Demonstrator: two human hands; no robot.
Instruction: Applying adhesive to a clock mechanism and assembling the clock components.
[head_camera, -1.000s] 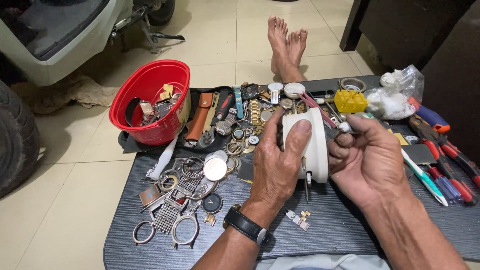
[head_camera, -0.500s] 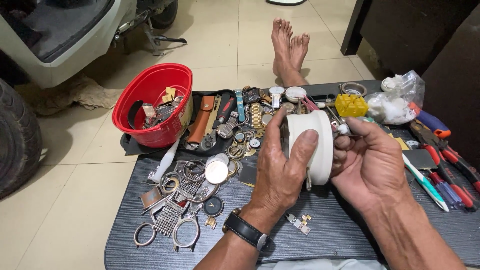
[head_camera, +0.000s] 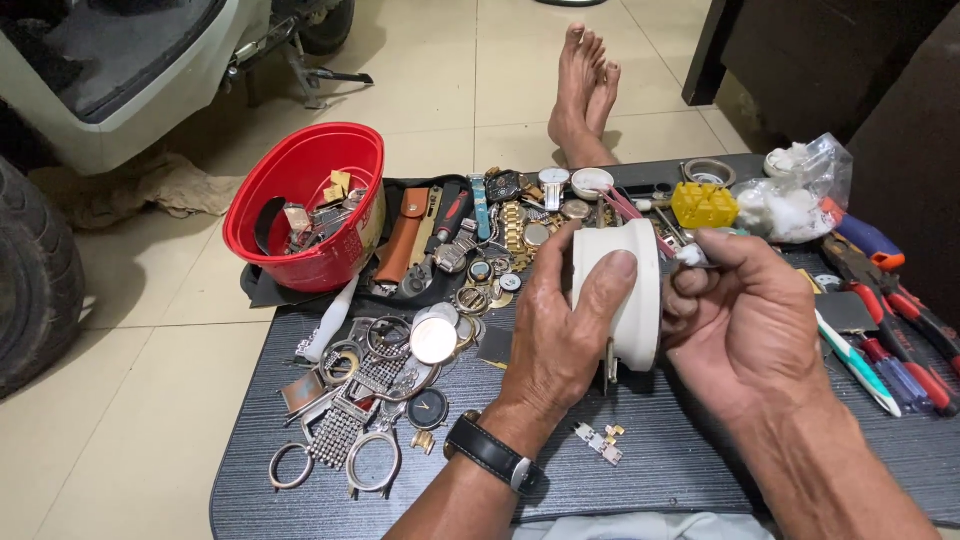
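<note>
Red bowl far left on the dark surface: holds small metal parts, a black strap, a few tan bits. Clear bag far right: white wadding inside. Yellow box just left of the bag, contents not readable. Black tray under the bowl carries watches, straps and a brown pouch.

White case: round, thick-walled, smooth plastic, held on edge above mid surface, a thin metal piece hanging from its lower edge. Left hand grasps it, fingers wrapped over the near face, thumb on the rim; black watch on that wrist. Right hand touches its right side, fingers curled, pinching a small white-tipped tool.

Loose watch cases, a round dial and mesh bands near left; pliers and screwdrivers right.
</note>
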